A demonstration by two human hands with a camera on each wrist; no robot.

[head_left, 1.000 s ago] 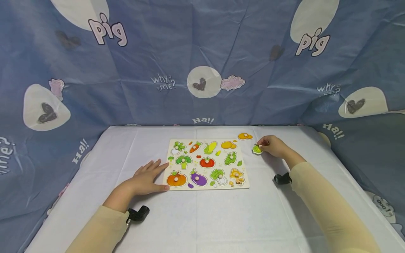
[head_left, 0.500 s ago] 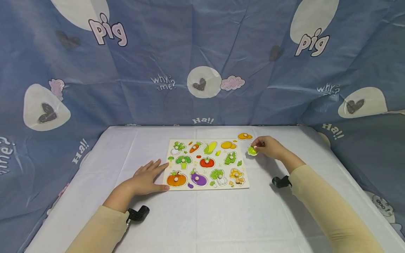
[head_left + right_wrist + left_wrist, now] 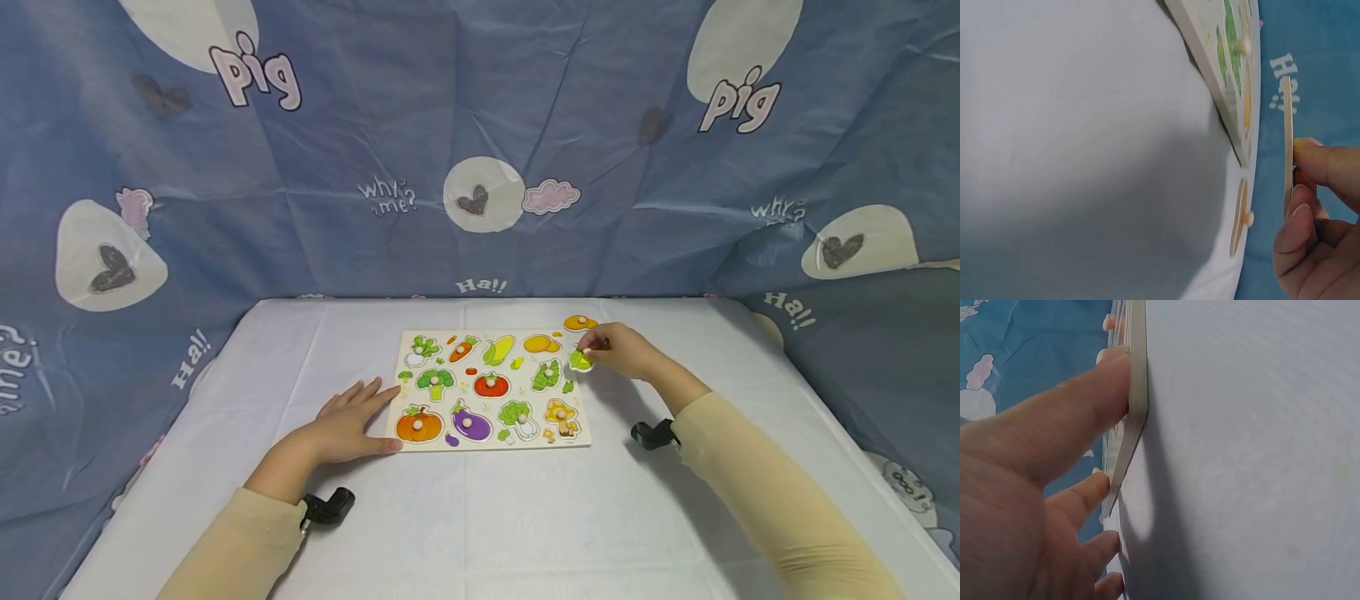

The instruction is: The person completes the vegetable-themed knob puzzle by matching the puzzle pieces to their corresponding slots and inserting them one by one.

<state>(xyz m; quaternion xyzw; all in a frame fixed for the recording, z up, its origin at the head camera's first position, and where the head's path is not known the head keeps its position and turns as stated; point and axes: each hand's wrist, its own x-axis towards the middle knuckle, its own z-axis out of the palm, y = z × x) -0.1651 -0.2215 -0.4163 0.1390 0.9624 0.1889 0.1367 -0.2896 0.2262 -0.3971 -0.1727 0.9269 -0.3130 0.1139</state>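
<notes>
In the head view, a white vegetable puzzle board lies flat on the table. My left hand rests at its left side with fingers spread; the thumb and a fingertip touch its edge in the left wrist view. My right hand pinches a green-and-yellow puzzle piece by its knob, near the board's upper right edge. The right wrist view has this piece edge-on, raised off the table. A potato puzzle piece lies beyond the board's upper right corner. Knobs are lacking on the corn picture and potato picture.
Several knobbed pieces sit in the board, among them a tomato, an eggplant and a pumpkin. A white cloth covers the table. Blue printed fabric hangs behind and at both sides.
My right hand has moved left with the green-and-yellow puzzle piece, from the table right of the board to the board's edge. My left hand stays still.
</notes>
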